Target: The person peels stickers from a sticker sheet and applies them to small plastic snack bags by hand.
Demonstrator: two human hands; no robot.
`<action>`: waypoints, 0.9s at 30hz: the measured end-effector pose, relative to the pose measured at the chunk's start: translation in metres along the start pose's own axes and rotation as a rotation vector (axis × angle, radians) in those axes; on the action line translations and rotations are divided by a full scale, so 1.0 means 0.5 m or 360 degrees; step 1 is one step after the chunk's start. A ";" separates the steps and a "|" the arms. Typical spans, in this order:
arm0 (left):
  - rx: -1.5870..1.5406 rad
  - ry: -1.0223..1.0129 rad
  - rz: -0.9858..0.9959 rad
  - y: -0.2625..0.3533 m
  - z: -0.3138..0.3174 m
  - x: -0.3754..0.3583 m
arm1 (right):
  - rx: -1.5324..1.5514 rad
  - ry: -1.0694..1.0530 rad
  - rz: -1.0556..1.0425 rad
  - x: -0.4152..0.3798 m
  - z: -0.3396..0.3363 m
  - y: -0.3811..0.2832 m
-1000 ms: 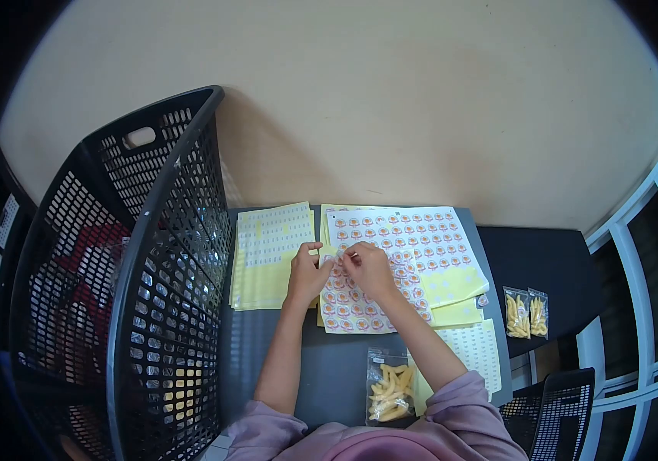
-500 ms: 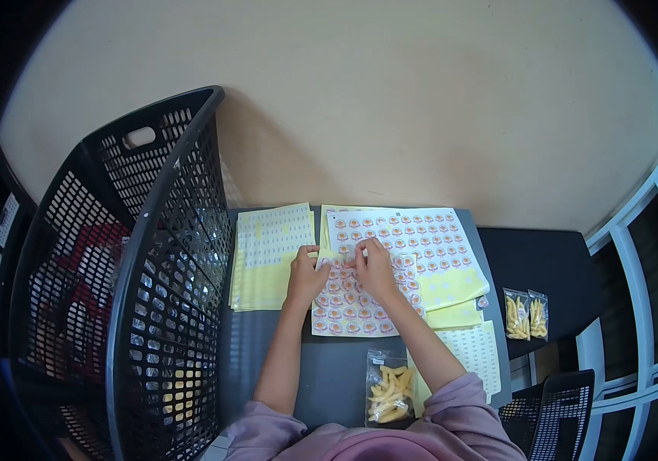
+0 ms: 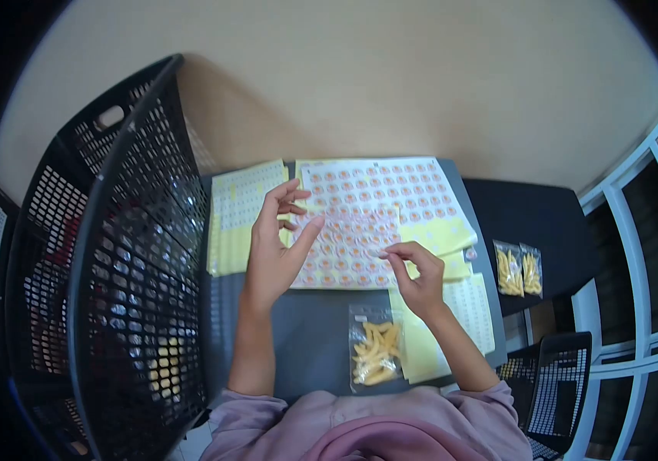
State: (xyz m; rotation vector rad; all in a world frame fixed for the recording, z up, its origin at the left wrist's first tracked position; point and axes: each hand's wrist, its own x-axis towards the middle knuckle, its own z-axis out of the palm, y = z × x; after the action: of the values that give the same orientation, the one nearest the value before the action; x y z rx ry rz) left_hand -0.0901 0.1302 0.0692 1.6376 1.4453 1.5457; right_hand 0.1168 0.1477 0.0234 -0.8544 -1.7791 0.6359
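Head: sticker (image 3: pixel 377 253) in right hand (image 3: pixel 421 281)

The white sticker sheet (image 3: pixel 344 253) repeats orange-and-pink motifs.

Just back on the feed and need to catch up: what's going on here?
A person's right hand pinches a small pale piece, likely a sticker, above the printed sheets. The left hand is open near their left edge. A clear bag of yellow pieces lies untouched on the table; two more bags lie off to the right.
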 end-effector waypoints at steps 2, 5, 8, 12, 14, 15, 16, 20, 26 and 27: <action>0.0005 -0.0132 -0.0098 0.025 -0.008 -0.050 | -0.0071 -0.0079 0.0029 -0.065 -0.034 -0.001; 0.0137 -0.0671 -0.0412 0.040 -0.012 -0.109 | -0.0097 -0.0255 0.0156 -0.151 -0.056 -0.001; 0.0353 -0.0792 -0.0704 0.031 -0.002 -0.179 | -0.0010 -0.0295 0.0096 -0.206 -0.062 -0.007; 0.0381 -0.0970 -0.1051 0.041 0.032 -0.261 | -0.0011 -0.0385 -0.0024 -0.235 -0.062 -0.013; 0.0096 -0.0886 -0.1074 0.033 0.065 -0.297 | 0.0033 -0.0384 0.0022 -0.246 -0.056 -0.013; 0.0102 -0.0880 -0.1076 0.029 0.080 -0.311 | 0.0069 -0.0361 0.0052 -0.250 -0.053 -0.014; 0.0115 -0.0835 -0.1005 0.024 0.093 -0.324 | 0.0103 -0.0336 0.0080 -0.253 -0.052 -0.014; -0.0146 -0.0814 -0.0977 0.008 0.107 -0.339 | 0.0106 -0.0265 0.0101 -0.250 -0.059 -0.014; -0.0788 -0.0693 -0.0981 -0.024 0.126 -0.344 | -0.0028 -0.0055 -0.0151 -0.223 -0.072 -0.025; -0.0934 -0.0688 -0.0977 -0.020 0.130 -0.341 | -0.0078 -0.0086 -0.0232 -0.215 -0.077 -0.026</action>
State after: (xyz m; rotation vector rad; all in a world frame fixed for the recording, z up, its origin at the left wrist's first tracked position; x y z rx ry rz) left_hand -0.0029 0.0031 -0.0291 0.9675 0.9914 1.0363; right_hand 0.1742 0.0556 -0.0144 -0.7389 -1.8929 0.5264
